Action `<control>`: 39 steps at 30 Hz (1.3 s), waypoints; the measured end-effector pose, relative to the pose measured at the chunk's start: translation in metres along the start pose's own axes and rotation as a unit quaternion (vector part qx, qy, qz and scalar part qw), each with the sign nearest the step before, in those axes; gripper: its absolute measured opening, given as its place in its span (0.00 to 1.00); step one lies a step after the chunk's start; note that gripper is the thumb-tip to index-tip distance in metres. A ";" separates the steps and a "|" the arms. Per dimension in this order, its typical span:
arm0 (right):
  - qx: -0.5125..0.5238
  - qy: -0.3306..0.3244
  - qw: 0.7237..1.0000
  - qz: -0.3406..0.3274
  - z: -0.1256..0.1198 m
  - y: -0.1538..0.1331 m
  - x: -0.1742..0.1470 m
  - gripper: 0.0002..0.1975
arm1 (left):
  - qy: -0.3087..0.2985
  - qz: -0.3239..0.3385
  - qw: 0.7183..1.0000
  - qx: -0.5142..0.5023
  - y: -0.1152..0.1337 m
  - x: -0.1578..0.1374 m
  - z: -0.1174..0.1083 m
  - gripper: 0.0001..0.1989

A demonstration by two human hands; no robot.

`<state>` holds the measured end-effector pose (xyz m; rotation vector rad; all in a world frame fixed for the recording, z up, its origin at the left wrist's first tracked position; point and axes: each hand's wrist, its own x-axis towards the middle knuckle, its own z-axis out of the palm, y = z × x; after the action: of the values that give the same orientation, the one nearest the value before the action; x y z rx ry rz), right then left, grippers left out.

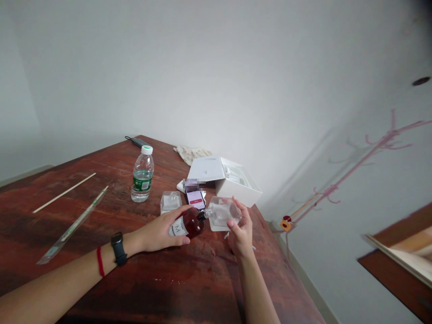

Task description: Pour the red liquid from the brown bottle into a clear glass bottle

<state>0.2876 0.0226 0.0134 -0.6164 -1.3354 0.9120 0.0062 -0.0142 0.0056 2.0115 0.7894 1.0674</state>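
My left hand (pixel 165 231) is wrapped round a brown bottle (pixel 195 223) with a white label marked M. The bottle lies tilted over, its black neck end pointing right. My right hand (pixel 243 229) grips a clear square-sided bottle (pixel 224 212) between thumb and fingers, its narrow neck turned left. Both bottle mouths meet or nearly meet above the table; whether they touch I cannot make out. Just behind my left hand lies another clear squarish container (pixel 171 201). A phone (pixel 195 199) with a lit screen rests beyond the bottles.
On the dark red wooden table (pixel 114 288) stand a water bottle (pixel 141 177) with a green label and an open white box (pixel 232 182). A chopstick (pixel 64 193), a wrapped chopstick packet (pixel 74 227), a cloth (pixel 192 154) and a grey device (pixel 137 141) lie about. A pink coat rack (pixel 332 191) leans in view rightward.
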 end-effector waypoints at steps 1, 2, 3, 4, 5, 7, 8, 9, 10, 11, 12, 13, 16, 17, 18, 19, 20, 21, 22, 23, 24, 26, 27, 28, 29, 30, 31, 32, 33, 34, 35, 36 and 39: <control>0.002 -0.001 1.000 0.001 0.000 0.000 0.000 0.39 | -0.001 0.000 1.000 0.001 0.000 0.000 0.000 0.43; 0.001 -0.002 1.000 0.001 -0.001 0.001 0.000 0.39 | 0.000 -0.001 1.000 0.001 0.000 0.000 0.000 0.43; 0.000 -0.002 1.000 0.002 -0.001 0.001 0.000 0.39 | 0.002 -0.002 1.000 0.001 -0.001 0.000 0.000 0.43; -0.004 -0.002 1.000 0.001 -0.001 0.001 0.000 0.39 | 0.006 -0.002 1.000 -0.001 -0.001 0.000 0.001 0.43; -0.007 -0.001 1.000 0.001 -0.002 0.001 0.000 0.39 | 0.008 -0.001 1.000 -0.002 -0.001 0.000 0.001 0.43; -0.016 0.003 1.000 0.000 -0.002 0.002 0.000 0.39 | 0.009 0.000 1.000 -0.001 0.000 0.000 0.001 0.43; -0.021 0.005 1.000 0.000 -0.002 0.002 0.000 0.40 | 0.008 0.000 1.000 0.001 0.000 0.000 0.001 0.43; -0.027 0.008 1.000 0.001 -0.002 0.002 0.000 0.40 | 0.006 0.000 1.000 0.004 0.000 0.000 0.001 0.43; -0.033 0.010 0.999 0.003 -0.002 0.001 0.000 0.40 | 0.007 0.000 1.000 0.007 0.001 0.000 0.001 0.43; -0.040 0.012 0.999 0.004 -0.002 0.001 -0.001 0.40 | 0.008 0.001 1.000 0.009 0.001 0.000 0.001 0.43; -0.045 0.014 0.999 0.004 -0.002 0.000 -0.001 0.40 | 0.008 0.001 1.000 0.010 0.001 0.000 0.001 0.43; -0.049 0.015 0.999 0.004 -0.002 0.000 -0.001 0.41 | 0.009 0.002 1.000 0.011 0.001 0.000 0.001 0.42; -0.055 0.017 0.998 0.001 -0.002 0.000 -0.001 0.41 | 0.013 0.001 1.000 0.010 0.001 0.000 0.001 0.42; -0.055 0.017 0.998 0.000 -0.003 0.001 -0.001 0.41 | 0.013 -0.001 1.000 0.009 0.002 0.000 0.001 0.42; -0.054 0.018 0.998 -0.001 -0.003 0.001 -0.001 0.41 | 0.013 -0.001 1.000 0.006 0.002 0.000 0.001 0.42; -0.052 0.019 0.998 -0.002 -0.004 0.002 -0.001 0.41 | 0.011 -0.001 1.000 0.002 0.003 0.000 0.001 0.42; -0.050 0.021 0.999 -0.003 -0.004 0.003 -0.001 0.41 | 0.008 0.000 1.000 -0.001 0.003 0.000 0.001 0.42; -0.049 0.023 0.999 -0.003 -0.005 0.004 -0.001 0.41 | 0.005 0.002 1.000 -0.004 0.004 0.000 0.001 0.42; -0.048 0.023 0.999 -0.003 -0.006 0.004 -0.001 0.42 | 0.004 0.004 1.000 -0.005 0.005 0.000 0.001 0.41; -0.046 0.022 0.999 -0.002 -0.006 0.005 -0.001 0.42 | 0.003 0.006 1.000 -0.005 0.005 0.001 0.000 0.41; -0.044 0.020 0.999 -0.001 -0.006 0.005 -0.001 0.42 | 0.004 0.007 1.000 -0.004 0.006 0.001 0.000 0.40; -0.040 0.015 0.999 0.001 -0.006 0.005 -0.001 0.42 | 0.005 0.008 1.000 0.000 0.005 0.001 0.000 0.40; -0.037 0.014 0.999 0.001 -0.006 0.004 -0.001 0.42 | 0.005 0.007 1.000 0.002 0.004 0.001 0.000 0.41; -0.034 0.014 0.999 0.001 -0.006 0.004 -0.001 0.42 | 0.004 0.007 1.000 0.004 0.003 0.001 0.000 0.41; -0.033 0.016 0.999 0.002 -0.005 0.003 -0.001 0.42 | 0.002 0.007 1.000 0.006 0.001 0.001 0.000 0.41; -0.033 0.018 0.999 0.004 -0.005 0.003 -0.002 0.42 | -0.002 0.006 1.000 0.008 -0.001 0.001 0.000 0.41; -0.036 0.019 0.999 0.006 -0.004 0.002 -0.002 0.42 | -0.005 0.006 1.000 0.009 -0.002 0.000 0.001 0.42; -0.042 0.023 0.999 0.007 -0.004 0.002 -0.002 0.42 | -0.007 0.004 1.000 0.011 -0.003 0.000 0.001 0.43; -0.050 0.028 0.998 0.006 -0.004 0.002 -0.002 0.42 | -0.007 0.002 1.000 0.013 -0.004 0.000 0.001 0.43; -0.056 0.033 0.998 0.004 -0.005 0.002 -0.002 0.42 | -0.008 0.000 1.000 0.013 -0.005 0.000 0.001 0.44; -0.061 0.036 0.997 0.001 -0.006 0.002 -0.002 0.43 | -0.010 -0.001 1.000 0.014 -0.005 0.000 0.000 0.44; -0.065 0.036 0.997 0.000 -0.008 0.003 -0.002 0.44 | -0.013 -0.002 1.000 0.014 -0.005 0.000 0.000 0.45; -0.070 0.025 0.997 0.000 -0.014 0.007 0.000 0.45 | -0.023 -0.006 1.000 0.016 -0.005 0.000 0.000 0.46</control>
<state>0.3003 0.0282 0.0055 -0.7427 -1.3606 0.8031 0.0050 -0.0113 0.0014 2.0479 0.7985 1.0030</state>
